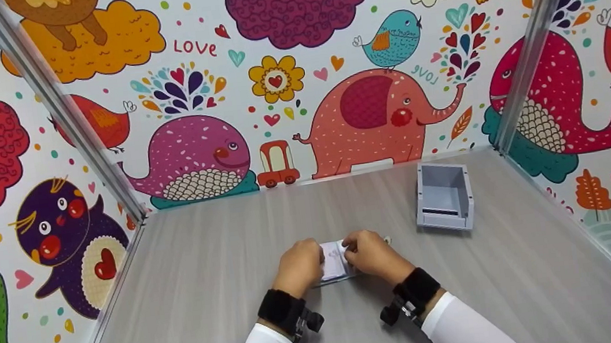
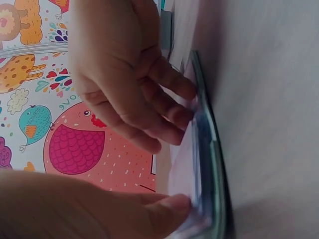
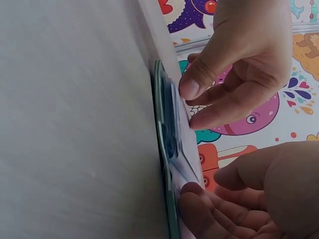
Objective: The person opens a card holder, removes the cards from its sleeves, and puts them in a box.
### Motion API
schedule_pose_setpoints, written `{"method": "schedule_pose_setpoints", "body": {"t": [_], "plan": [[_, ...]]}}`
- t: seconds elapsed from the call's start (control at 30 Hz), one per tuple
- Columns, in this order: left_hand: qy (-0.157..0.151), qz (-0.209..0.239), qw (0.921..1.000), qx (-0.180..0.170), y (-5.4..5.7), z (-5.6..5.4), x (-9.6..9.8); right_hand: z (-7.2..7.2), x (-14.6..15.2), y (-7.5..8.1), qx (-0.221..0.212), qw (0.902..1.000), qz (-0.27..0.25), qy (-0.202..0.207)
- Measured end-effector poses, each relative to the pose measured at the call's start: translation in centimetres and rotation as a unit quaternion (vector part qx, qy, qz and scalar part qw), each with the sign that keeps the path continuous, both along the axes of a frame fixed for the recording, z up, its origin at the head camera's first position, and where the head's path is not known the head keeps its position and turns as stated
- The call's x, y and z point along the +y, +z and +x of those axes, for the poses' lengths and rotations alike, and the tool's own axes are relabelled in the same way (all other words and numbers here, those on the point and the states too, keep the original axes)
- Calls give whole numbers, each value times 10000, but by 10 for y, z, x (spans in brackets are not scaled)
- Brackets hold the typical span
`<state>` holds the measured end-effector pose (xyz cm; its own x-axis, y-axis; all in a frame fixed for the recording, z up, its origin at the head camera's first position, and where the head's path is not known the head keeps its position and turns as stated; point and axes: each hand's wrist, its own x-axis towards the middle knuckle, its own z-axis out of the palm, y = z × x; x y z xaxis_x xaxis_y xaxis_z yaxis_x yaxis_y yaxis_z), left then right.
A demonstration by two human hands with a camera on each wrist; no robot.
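A small card holder point(image 1: 334, 273) lies spread on the table, with a teal cover point(image 3: 158, 99) and clear plastic sleeves point(image 3: 172, 119) over pale, pinkish-white sheets. My left hand point(image 1: 301, 265) is at its left side; thumb and fingers pinch the edge of the sleeves, as the right wrist view shows. On the other side my right hand point(image 1: 373, 253) has curled fingers point(image 2: 174, 117) at a sleeve near the middle fold, and they pinch it. Part of the right half is hidden under that hand. A small pale round piece point(image 1: 388, 240) shows just beyond the right hand.
A grey open-topped plastic bin point(image 1: 446, 221) stands at the back right of the wood-grain table point(image 1: 213, 322). Printed panels point(image 1: 264, 25) with cartoon animals enclose the back and sides, joined by metal posts point(image 1: 517, 46). Both wrists wear black straps with cameras.
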<state>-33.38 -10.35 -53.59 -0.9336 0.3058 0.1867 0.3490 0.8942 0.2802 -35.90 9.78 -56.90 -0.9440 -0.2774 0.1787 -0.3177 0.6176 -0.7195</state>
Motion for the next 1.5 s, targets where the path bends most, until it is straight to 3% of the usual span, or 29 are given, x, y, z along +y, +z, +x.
{"method": "schedule_pose_setpoints", "body": {"t": [0.27,0.5,0.9,1.5], "plan": [[-52,91,9996,-243,-4,-3,3,-2,0,-5,-350,9985,-404,-152],[-123,-128,9998,-69,-8,-3,5,-4,1,-5,-686,9959,-543,-233],[74,101,9996,-267,-8,-3,8,-5,-1,-5,-1258,9845,-1124,-481],[101,208,9994,-267,-10,-5,10,-4,1,-5,-1461,9780,-1346,-632]]}}
